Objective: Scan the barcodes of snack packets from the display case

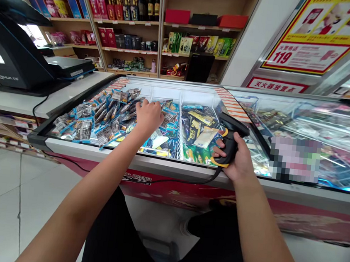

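Note:
My right hand (242, 159) is wrapped round the grip of a black and yellow barcode scanner (230, 143), held above the chest freezer (186, 165) with its head pointing up and left. A black cable runs from its base toward the left. My left hand (150, 115) reaches over the right side of a pile of small blue-edged clear packets (110, 111) with dark contents. Its fingers curl down among the packets, and the fingertips are hidden. The pile lies on the left part of the freezer top. Through the glass, ice-cream packs (195, 129) show in white wire compartments.
A black scale-like machine (21, 48) stands on the white counter (18, 100) at left. Shelves (130, 22) of bottles and boxes line the back. At right are a freezer section (347, 153) and a wall sign (322, 34). My legs are close against the freezer front.

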